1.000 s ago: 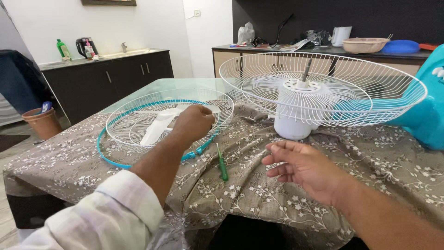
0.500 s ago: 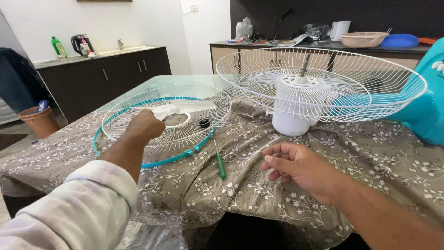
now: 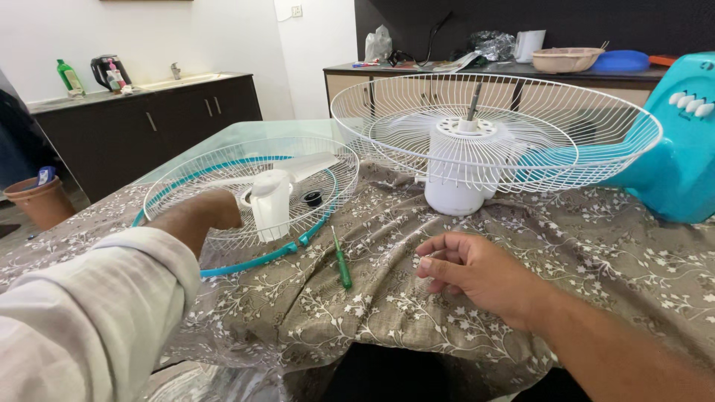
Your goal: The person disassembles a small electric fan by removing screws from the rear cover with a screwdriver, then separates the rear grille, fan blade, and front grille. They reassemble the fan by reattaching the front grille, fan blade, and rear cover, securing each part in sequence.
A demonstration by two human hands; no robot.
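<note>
**Left hand now inside the loose guard, at the blade hub**

A second ago my left hand [image 3: 212,216] lay on the near rim of the front fan guard [image 3: 246,190]; half a second ago it was over the wires; now it has gone further in and sits low inside the guard, just beside the white fan blade [image 3: 275,197] lying there. The fingers are hidden behind my wrist and the wires, so I cannot tell whether they grip the blade or only touch it. The small black cap [image 3: 313,198] rests just right of the blade hub, apart from my hand.

My right hand [image 3: 477,272] has barely moved: it rests on the patterned cloth [image 3: 596,253] over the tabletop, loosely curled, fingertips tucked under, holding nothing that I can see. The green screwdriver [image 3: 341,260] lies between my two hands, untouched.

Further back, the rear guard [image 3: 596,126] with its white motor housing [image 3: 456,186] and bare shaft [image 3: 474,100] stands well apart, the teal fan base [image 3: 681,156] at its right. The reach suggests the blade is my concern now, not the screwdriver.
</note>
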